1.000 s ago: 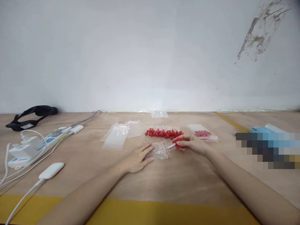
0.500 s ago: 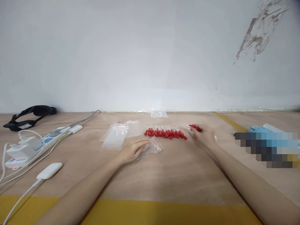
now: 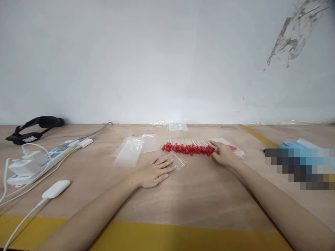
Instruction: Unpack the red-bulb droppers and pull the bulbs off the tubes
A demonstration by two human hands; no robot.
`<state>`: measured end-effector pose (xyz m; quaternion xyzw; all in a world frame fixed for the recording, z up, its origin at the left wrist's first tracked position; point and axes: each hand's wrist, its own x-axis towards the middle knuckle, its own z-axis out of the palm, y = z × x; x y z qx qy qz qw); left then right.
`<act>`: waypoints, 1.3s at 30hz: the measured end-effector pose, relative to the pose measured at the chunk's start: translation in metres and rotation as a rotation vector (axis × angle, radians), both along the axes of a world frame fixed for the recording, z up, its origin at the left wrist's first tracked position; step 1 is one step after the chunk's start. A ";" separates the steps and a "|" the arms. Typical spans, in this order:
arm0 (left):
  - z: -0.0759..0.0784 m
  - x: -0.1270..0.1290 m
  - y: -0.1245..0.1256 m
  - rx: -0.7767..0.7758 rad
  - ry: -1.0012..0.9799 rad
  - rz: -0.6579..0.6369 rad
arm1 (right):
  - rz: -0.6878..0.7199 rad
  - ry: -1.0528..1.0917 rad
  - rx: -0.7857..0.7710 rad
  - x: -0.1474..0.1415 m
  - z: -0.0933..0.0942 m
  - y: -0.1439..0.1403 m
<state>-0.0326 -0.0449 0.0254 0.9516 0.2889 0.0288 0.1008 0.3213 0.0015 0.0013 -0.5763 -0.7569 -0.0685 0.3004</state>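
Note:
A row of red-tipped white sticks (image 3: 190, 146) lies on the wooden table (image 3: 199, 195). My right hand (image 3: 223, 154) rests at the row's right end, fingers touching the last sticks, holding nothing that I can see. My left hand (image 3: 154, 171) lies flat on the table, fingers spread, pressing the left part of a small clear zip bag (image 3: 178, 160) that looks empty. A filled bag with red-tipped sticks (image 3: 234, 149) lies just behind my right hand.
A stack of empty clear bags (image 3: 130, 152) lies left of the row, another bag (image 3: 177, 127) by the wall. A power strip with cables (image 3: 39, 160), a white adapter (image 3: 56, 189) and a black strap (image 3: 35, 127) sit at left. A blurred blue item (image 3: 300, 164) lies at right.
My right hand drew sticks out of the clear bag, carried them right, then set them at the row's right end. The row is longer. My left hand kept the bag pinned down.

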 end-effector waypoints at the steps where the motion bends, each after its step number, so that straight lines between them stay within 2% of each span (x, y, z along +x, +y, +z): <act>1: 0.001 0.000 -0.002 -0.004 0.010 0.009 | 0.008 0.022 0.076 -0.006 0.003 -0.005; 3: 0.004 0.002 -0.006 -0.010 0.020 0.008 | 0.091 0.071 0.224 -0.027 0.010 -0.018; 5: 0.005 0.003 -0.010 -0.015 0.025 -0.020 | 0.281 0.083 0.252 -0.057 0.015 -0.036; 8: 0.004 0.005 -0.013 -0.012 -0.004 -0.040 | 0.612 -0.053 0.140 -0.098 0.016 -0.058; 10: 0.001 0.005 -0.014 -0.019 -0.037 -0.017 | 0.682 -0.086 0.097 -0.113 0.012 -0.064; 14: -0.001 0.001 -0.010 -0.049 -0.040 0.035 | 0.726 -0.103 -0.025 -0.109 -0.002 -0.058; 18: 0.001 -0.003 -0.007 -0.048 0.038 -0.019 | 0.763 -0.059 -0.142 -0.091 -0.005 -0.052; 23: 0.004 -0.006 -0.005 -0.032 0.063 -0.057 | 0.688 -0.045 -0.152 -0.089 0.008 -0.055; 28: 0.008 -0.003 -0.008 -0.038 0.041 -0.115 | 0.697 -0.184 -0.166 -0.106 0.015 -0.057; 32: 0.009 -0.002 -0.012 -0.086 -0.038 -0.116 | 0.547 -0.218 -0.191 -0.106 0.015 -0.057; 34: 0.005 -0.002 -0.011 -0.127 -0.155 -0.034 | 0.472 -0.155 -0.124 -0.094 0.018 -0.054; 36: -0.001 -0.001 -0.009 -0.160 -0.339 0.122 | 0.349 -0.059 -0.026 -0.074 0.023 -0.046; 37: -0.005 -0.001 -0.007 -0.170 -0.430 0.216 | 0.232 -0.007 0.025 -0.061 0.025 -0.041; 39: -0.012 -0.002 -0.001 -0.191 -0.560 0.395 | -0.108 0.037 0.084 -0.032 0.026 -0.029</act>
